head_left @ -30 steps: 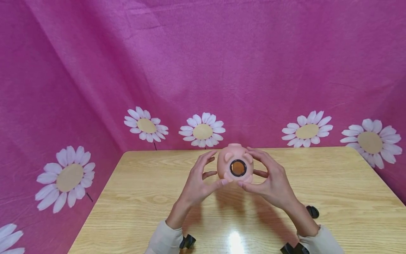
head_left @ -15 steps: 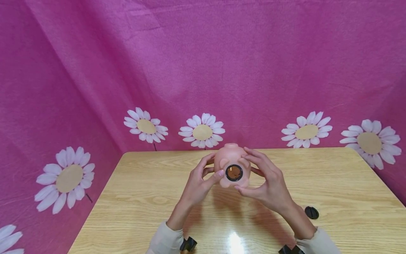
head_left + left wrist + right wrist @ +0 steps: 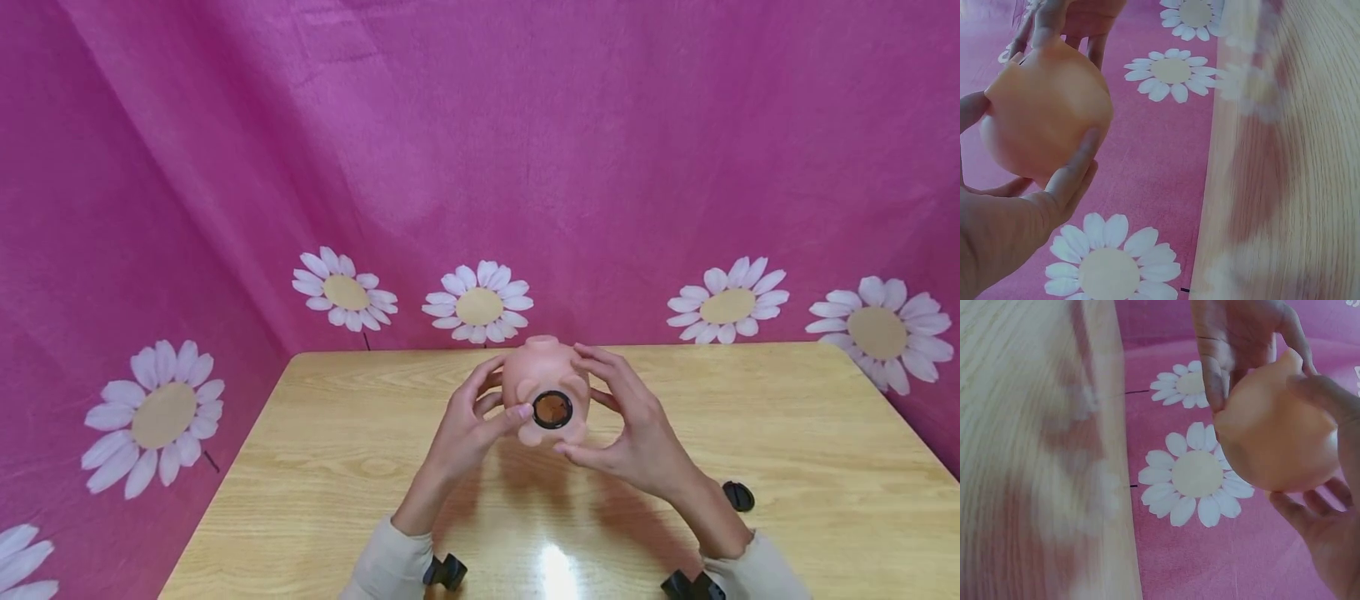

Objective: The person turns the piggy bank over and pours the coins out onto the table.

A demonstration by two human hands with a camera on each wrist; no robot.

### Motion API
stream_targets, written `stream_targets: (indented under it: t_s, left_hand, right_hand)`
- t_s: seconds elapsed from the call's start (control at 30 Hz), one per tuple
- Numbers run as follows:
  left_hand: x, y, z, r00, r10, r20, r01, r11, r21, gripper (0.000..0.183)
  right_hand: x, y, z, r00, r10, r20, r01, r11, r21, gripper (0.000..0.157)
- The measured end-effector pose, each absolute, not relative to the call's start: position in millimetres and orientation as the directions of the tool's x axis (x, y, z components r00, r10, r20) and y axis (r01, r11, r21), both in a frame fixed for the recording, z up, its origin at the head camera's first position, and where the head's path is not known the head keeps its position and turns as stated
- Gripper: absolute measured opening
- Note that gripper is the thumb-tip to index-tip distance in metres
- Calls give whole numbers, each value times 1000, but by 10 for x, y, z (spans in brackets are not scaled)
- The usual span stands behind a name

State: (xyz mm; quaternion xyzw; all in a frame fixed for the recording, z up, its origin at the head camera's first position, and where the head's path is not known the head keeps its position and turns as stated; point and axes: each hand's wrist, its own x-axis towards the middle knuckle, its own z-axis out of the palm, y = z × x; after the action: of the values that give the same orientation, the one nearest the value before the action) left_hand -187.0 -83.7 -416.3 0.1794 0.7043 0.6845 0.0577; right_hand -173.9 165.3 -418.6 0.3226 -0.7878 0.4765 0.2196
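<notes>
Both my hands hold a pink piggy bank (image 3: 542, 364) up above the table, its underside with stubby feet facing me. A round opening with a black rim (image 3: 552, 409) shows in that underside, its inside brownish orange. My left hand (image 3: 467, 429) grips the left side, thumb at the rim's edge. On the right side my right hand (image 3: 641, 429) has its thumb by a lower foot and its fingers on the upper body. The left wrist view shows the smooth round body (image 3: 1047, 112) between the fingers, as does the right wrist view.
A round black plug (image 3: 738, 497) lies on the wooden table (image 3: 337, 483), right of my right forearm. A pink cloth with daisies (image 3: 480, 167) hangs behind and at the sides. Black cameras (image 3: 445, 572) sit at my wrists.
The piggy bank has shifted slightly left and down, and its underside has tilted. My left thumb has moved from below the opening up to its rim.
</notes>
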Motion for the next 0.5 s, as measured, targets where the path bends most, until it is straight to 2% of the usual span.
stream_targets:
  t_s: [0.1, 0.33, 0.5]
  left_hand:
    - [-1880, -837, -4162, -919, 326, 223, 233, -7, 972, 77]
    - [-1891, -848, -4149, -872, 368, 323, 308, -99, 946, 81]
    - [-1891, -845, -4156, -857, 389, 339, 317, -121, 941, 82]
  right_hand:
    - [-1749, 1698, -4150, -751, -300, 589, -660, 311, -683, 101]
    - [-1754, 1760, -4126, -865, -281, 417, -492, 307, -815, 51]
    - [-1726, 1772, -4126, -881, -342, 327, -417, 233, -878, 43]
